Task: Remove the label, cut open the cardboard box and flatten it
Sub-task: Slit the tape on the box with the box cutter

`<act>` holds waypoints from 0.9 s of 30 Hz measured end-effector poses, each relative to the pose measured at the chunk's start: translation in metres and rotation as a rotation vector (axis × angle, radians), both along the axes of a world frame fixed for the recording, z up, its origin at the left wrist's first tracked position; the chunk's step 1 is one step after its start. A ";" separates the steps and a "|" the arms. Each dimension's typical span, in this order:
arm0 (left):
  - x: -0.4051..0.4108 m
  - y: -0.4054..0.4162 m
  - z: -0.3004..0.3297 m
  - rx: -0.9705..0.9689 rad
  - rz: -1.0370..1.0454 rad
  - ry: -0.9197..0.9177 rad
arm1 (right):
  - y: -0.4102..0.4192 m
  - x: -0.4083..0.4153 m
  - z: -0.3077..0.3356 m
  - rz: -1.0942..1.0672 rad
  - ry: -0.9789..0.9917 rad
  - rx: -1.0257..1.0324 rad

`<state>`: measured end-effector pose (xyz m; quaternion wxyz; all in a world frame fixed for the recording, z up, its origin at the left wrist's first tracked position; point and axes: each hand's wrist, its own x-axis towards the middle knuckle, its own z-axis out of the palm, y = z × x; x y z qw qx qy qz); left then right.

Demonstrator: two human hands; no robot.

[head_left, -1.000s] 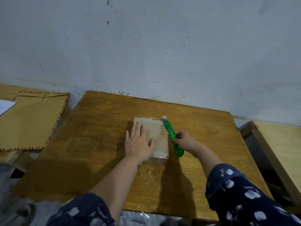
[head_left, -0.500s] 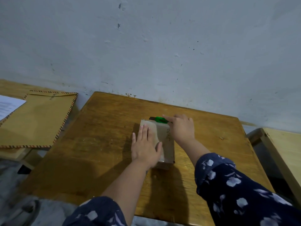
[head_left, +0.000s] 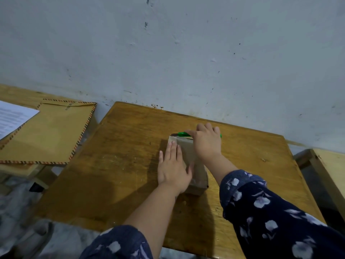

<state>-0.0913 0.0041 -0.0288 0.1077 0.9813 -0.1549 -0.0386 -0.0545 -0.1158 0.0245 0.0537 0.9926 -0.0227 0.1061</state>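
Note:
A small brown cardboard box (head_left: 199, 173) lies flat in the middle of the wooden table (head_left: 119, 165). My left hand (head_left: 172, 168) presses flat on the box's top, fingers spread and pointing away from me. My right hand (head_left: 206, 142) reaches over the box's far end and grips a green box cutter (head_left: 183, 134), which lies along the far edge with its blade end pointing left. No label is visible; my hands hide much of the top.
A large brown envelope (head_left: 48, 133) with a striped border lies on a surface to the left, a printed white sheet (head_left: 13, 116) on it. A pale wooden bench (head_left: 330, 165) stands to the right. A grey wall rises just behind the table.
My right hand carried the green cutter from the box's right side to its far edge, then slid it a little along that edge. My left hand stayed pressed on the box.

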 end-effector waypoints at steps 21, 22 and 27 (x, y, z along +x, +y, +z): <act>-0.002 0.000 -0.002 -0.057 0.008 0.010 | -0.084 -0.051 -0.003 -0.211 0.022 -0.074; -0.003 0.000 -0.001 -0.059 0.008 0.009 | -0.087 -0.053 -0.004 -0.229 0.021 -0.060; 0.003 -0.006 -0.001 -0.084 0.017 0.014 | -0.097 -0.059 -0.005 -0.348 -0.038 0.119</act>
